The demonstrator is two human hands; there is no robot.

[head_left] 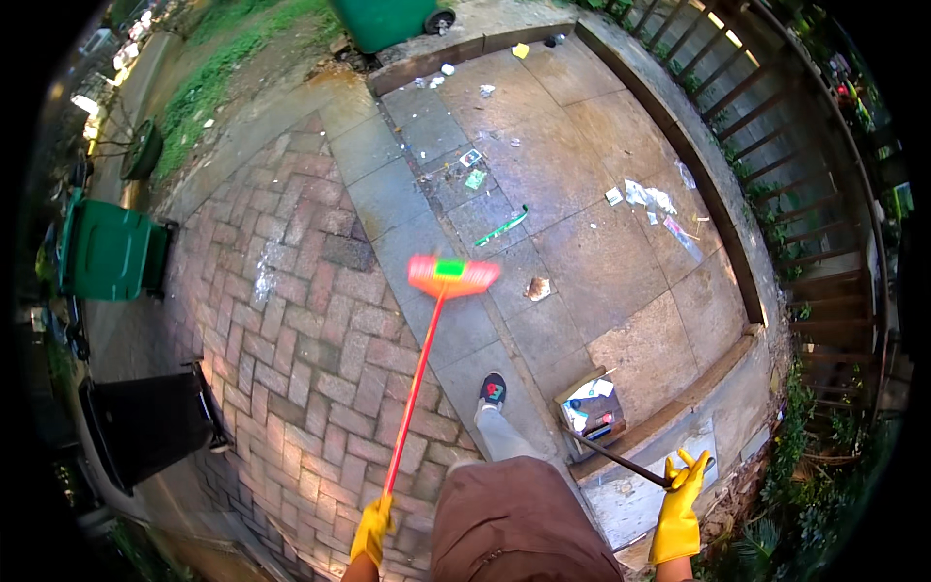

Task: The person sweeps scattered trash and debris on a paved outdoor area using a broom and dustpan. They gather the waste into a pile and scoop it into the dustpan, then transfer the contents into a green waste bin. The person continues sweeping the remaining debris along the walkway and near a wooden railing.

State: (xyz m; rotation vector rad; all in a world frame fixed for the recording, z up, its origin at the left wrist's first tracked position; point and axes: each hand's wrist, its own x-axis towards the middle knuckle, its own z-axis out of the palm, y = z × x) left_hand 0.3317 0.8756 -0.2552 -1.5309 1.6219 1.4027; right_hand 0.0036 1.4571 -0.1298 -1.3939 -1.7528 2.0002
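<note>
My left hand (371, 530), in a yellow rubber glove, grips the lower end of a broom's red handle (414, 388). The broom's orange-red head (453, 275), with a bright green patch, is motion-blurred over the grey paving ahead of my foot. On the right, my yellow-gloved right hand (681, 514) holds the dark handle (626, 464) of a dustpan, some fingers lifted off it. The dustpan (563, 404) sits by the low kerb with paper scraps and other litter inside. A crumpled brown-and-white scrap (537, 288) and a green strip (501, 226) lie beyond the broom head.
White papers and plastic (650, 197) lie toward the right kerb (713, 179); a green wrapper (474, 179) and a yellow scrap (521, 50) lie farther off. Green bins (114, 250) and a black bin (150, 427) stand around the brick paving (320, 330). A railing (776, 165) borders the right.
</note>
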